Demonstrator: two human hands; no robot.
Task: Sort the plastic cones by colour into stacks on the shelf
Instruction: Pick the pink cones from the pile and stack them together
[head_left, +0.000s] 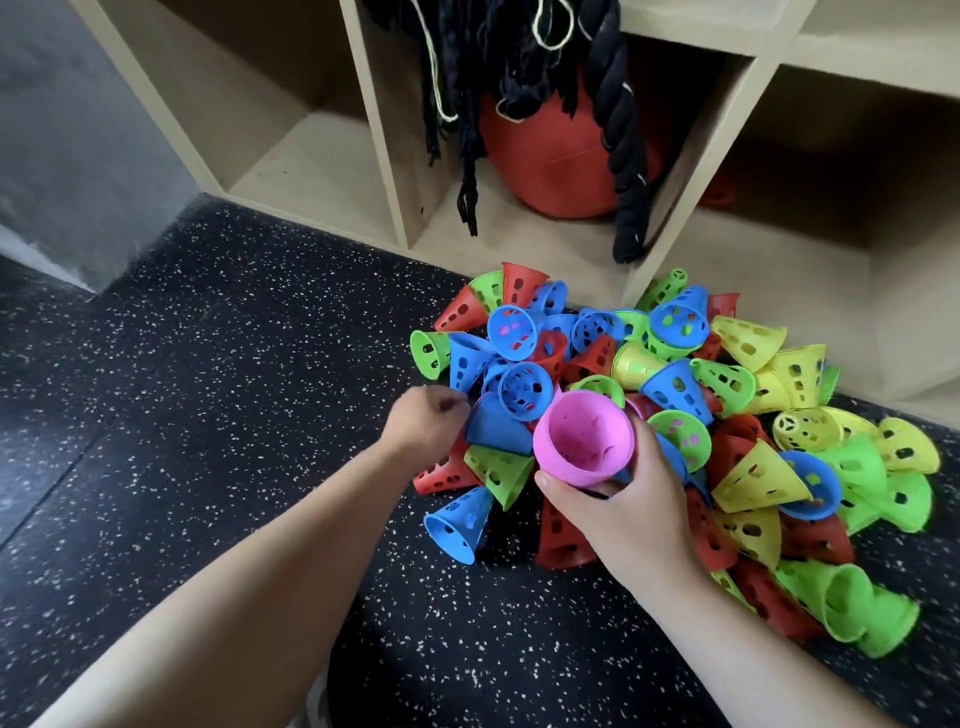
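I can read no writing, label, brand or number anywhere: not on the perforated plastic cones (675, 387), the pale wooden shelf (311, 176) or the orange ball (550, 161).

Both arms are bare: the left forearm (260, 571) and right forearm (727, 634) show smooth skin right down to the wrists. The left hand (428, 423) is smeared by blur. The right hand (623, 499) is sharp, its thumbnail (543, 480) short and plain. A pale grey shape (317, 699) under the left forearm is too blurred to name.
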